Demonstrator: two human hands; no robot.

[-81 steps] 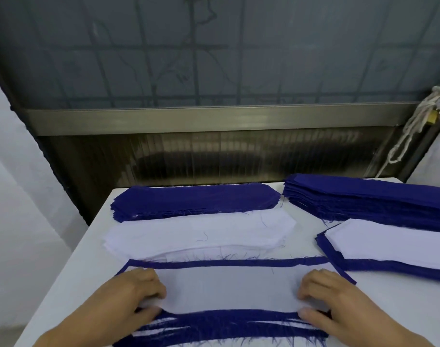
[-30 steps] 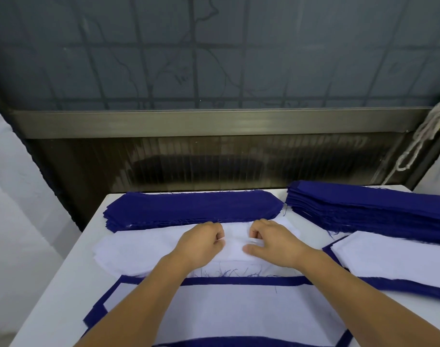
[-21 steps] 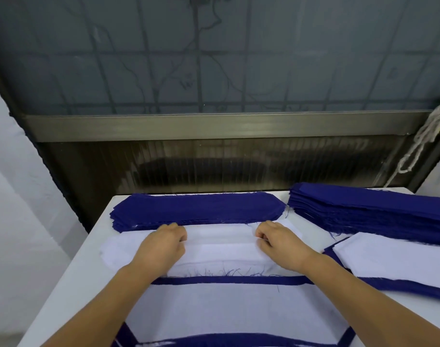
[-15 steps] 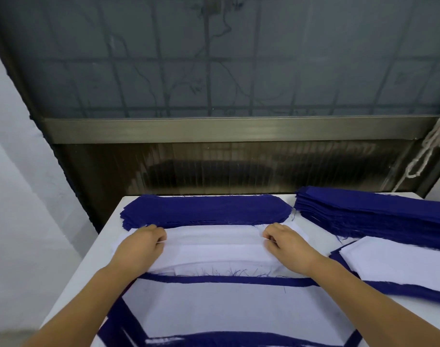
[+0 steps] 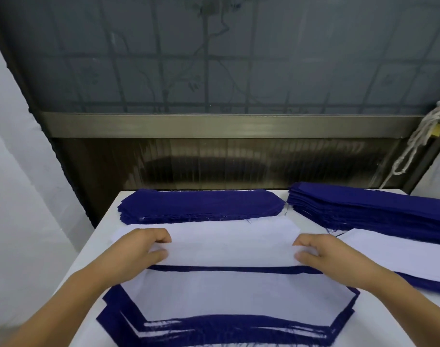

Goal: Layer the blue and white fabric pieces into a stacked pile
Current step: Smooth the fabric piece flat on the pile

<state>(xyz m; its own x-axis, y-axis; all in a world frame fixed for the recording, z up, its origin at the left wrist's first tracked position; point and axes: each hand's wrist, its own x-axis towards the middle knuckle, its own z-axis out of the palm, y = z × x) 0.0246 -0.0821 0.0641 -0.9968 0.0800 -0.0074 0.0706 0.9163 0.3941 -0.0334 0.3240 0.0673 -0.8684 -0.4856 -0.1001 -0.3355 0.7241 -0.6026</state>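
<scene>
1. The left hand (image 5: 136, 249) pinched the left end of a long white fabric piece with angled ends (image 5: 229, 249), thumb under the edge and curled fingers on top.
2. The right hand (image 5: 321, 254) pinched the right end of the same white piece in the same way, so the cloth was stretched flat between the two hands.
3. That white piece lay across the middle of the white table (image 5: 98, 236), and its near edge overlapped the far edge of the layered pile of blue and white fabric (image 5: 229, 301) that sat closest to the person.
4. The layered pile showed a white piece on top with dark blue borders around it, and several frayed blue and white edges fanned out along its near side.
5. Just beyond the held piece, a stack of dark blue fabric pieces with angled ends (image 5: 201, 204) rested at the far edge of the table.
6. To the right, a taller stack of dark blue fabric (image 5: 369, 209) ran off toward the frame's right edge.
7. In front of that taller stack, a second white piece on a blue layer (image 5: 401, 254) lay beside the right forearm.
8. A hank of pale cord (image 5: 419, 136) hung at the right by the dark window frame behind the table.
</scene>
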